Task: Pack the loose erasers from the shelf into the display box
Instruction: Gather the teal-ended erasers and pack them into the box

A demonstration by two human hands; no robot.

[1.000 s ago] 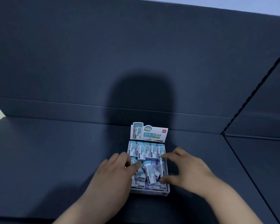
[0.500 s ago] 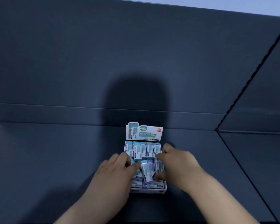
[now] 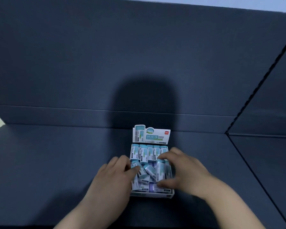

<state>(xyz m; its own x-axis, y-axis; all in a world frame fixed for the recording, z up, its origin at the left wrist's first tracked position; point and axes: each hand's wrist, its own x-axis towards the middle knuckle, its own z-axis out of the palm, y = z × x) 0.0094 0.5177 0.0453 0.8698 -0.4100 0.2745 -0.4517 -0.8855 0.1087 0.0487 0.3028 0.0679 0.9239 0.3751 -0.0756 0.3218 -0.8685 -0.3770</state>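
Well, the box point(image 3: 151, 195) sat on the dark shelf point(image 3: 56, 162) close in front of me, with its printed card point(image 3: 151, 135) standing upright at the far end. Inside, along the back, a tidy row of erasers point(image 3: 149, 152) stood side by side in pale blue and white sleeves. The near half held a loose heap point(image 3: 147, 175), the pieces lying tilted and crossed over one another.

My right grip point(image 3: 188, 172) was over the right side of the box and had hold of one eraser point(image 3: 160, 170). I pinched it end to end, forefinger on its far end and thumb at its near end, above the heap and just inside the right wall.

My left grip point(image 3: 114, 177) lay at the left side of the box. Its fingers were curled at the left wall and its thumb reached in to touch the heap. I could not tell whether it actually held anything there, since the view was blurred.

Behind the box rose the shelf's back panel point(image 3: 73, 63), and a broad shadow point(image 3: 145, 104) fell across it straight above the card.
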